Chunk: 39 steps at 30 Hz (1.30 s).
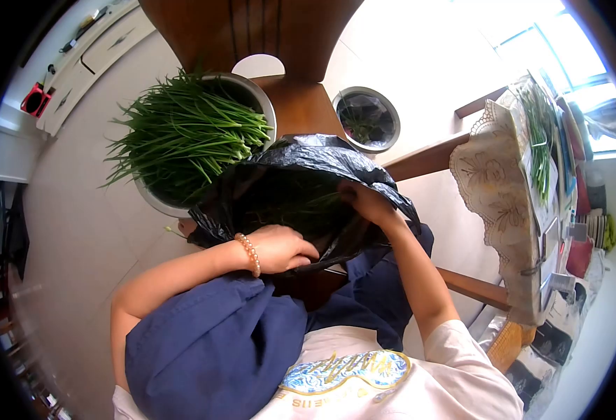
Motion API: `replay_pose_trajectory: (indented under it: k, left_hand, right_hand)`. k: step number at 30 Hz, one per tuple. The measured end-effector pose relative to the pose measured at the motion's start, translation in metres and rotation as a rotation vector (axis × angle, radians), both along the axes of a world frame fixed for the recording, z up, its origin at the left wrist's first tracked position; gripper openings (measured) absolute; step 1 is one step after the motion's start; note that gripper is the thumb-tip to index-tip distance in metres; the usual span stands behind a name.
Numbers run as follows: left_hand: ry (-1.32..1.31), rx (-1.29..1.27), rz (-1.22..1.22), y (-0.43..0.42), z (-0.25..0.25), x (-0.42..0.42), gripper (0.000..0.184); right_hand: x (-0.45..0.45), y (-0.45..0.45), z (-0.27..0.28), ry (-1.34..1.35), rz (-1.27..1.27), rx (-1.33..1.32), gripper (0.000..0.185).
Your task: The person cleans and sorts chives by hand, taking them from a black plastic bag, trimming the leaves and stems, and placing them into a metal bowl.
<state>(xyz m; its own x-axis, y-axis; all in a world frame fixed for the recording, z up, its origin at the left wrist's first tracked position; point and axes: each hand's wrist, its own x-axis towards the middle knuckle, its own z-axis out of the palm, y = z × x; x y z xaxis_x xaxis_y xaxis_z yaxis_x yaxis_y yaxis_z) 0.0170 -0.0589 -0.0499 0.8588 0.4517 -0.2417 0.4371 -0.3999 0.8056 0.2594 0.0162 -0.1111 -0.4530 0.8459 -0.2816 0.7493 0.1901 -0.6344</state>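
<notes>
A black plastic bag [315, 157] lies open in front of my lap, with dim green stalks [294, 203] inside it. My left hand [276, 248], with a beaded bracelet at the wrist, rests at the bag's near edge, its fingers curled over the rim. Reaching into the bag's right side is my right hand [367, 203]; its fingers are lost in the shadow. Just left of the bag, a large metal basin [269, 112] holds a big heap of long green stalks [189, 133].
A wooden chair [297, 105] stands ahead, with a round metal bowl [395, 126] beside it containing a dark bag and some greens. At the right is a table with a lace cloth [490, 168] and more green stalks [540, 140]. White drawers [98, 63] stand far left.
</notes>
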Motion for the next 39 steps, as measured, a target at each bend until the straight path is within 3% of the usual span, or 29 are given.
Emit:
replay_pose_trajectory:
  k: [4,7,9,10,12,13,15,17,19,22,24,25,29,31,32,39]
  left_hand:
    - [0.027,0.071,0.232,0.004,0.000,0.003,0.025]
    - [0.098,0.075,0.305,0.004,0.002,0.002,0.026]
    - [0.178,0.100,0.415,0.004,0.003,-0.001,0.028]
    - [0.179,0.102,0.415,0.004,0.002,-0.001,0.028]
    - [0.134,0.240,0.683,0.006,0.004,-0.002,0.033]
    - [0.135,0.245,0.683,0.008,0.006,-0.003,0.033]
    - [0.102,0.183,0.746,0.011,0.009,-0.006,0.039]
    - [0.089,0.188,0.759,0.009,0.007,-0.006,0.033]
    - [0.098,0.213,0.613,0.008,0.006,-0.008,0.023]
    - [0.108,0.142,0.528,0.006,0.011,-0.005,0.017]
    - [0.116,0.150,0.532,0.005,0.011,-0.004,0.016]
    - [0.126,0.155,0.538,0.004,0.012,-0.004,0.015]
    - [0.186,0.061,0.579,0.008,0.014,-0.006,0.020]
    - [0.111,0.323,0.715,0.007,0.004,-0.005,0.033]
    - [0.105,0.322,0.717,0.009,0.000,-0.005,0.044]
    - [-0.050,0.415,0.742,0.016,-0.011,0.008,0.040]
  right_hand:
    - [0.008,-0.007,-0.001,-0.030,0.062,0.113,0.025]
    - [0.009,-0.009,-0.003,-0.107,0.030,0.050,0.033]
    - [0.008,-0.006,0.001,-0.142,0.013,-0.203,0.038]
    - [0.006,-0.005,0.005,-0.140,0.013,-0.201,0.038]
    - [-0.001,-0.001,0.011,-0.110,-0.036,-0.250,0.039]
    - [-0.003,0.000,0.006,-0.108,-0.036,-0.246,0.039]
    - [-0.008,-0.001,-0.003,-0.178,-0.062,0.058,0.036]
    - [-0.011,0.000,-0.004,-0.195,-0.068,0.020,0.034]
    - [-0.016,-0.002,0.005,-0.211,-0.071,-0.025,0.032]
    - [-0.018,-0.008,0.005,-0.217,0.081,-0.172,0.028]
    - [-0.015,-0.015,-0.007,-0.486,0.204,0.074,0.027]
    - [-0.012,-0.017,-0.008,-0.487,0.204,0.076,0.027]
    - [-0.017,-0.019,0.024,-0.252,0.041,0.127,0.020]
    - [-0.020,-0.017,0.041,0.128,0.025,0.200,0.018]
    - [-0.022,-0.015,0.045,0.213,-0.021,0.086,0.018]
    - [-0.042,-0.023,0.052,0.546,-0.139,-0.224,0.020]
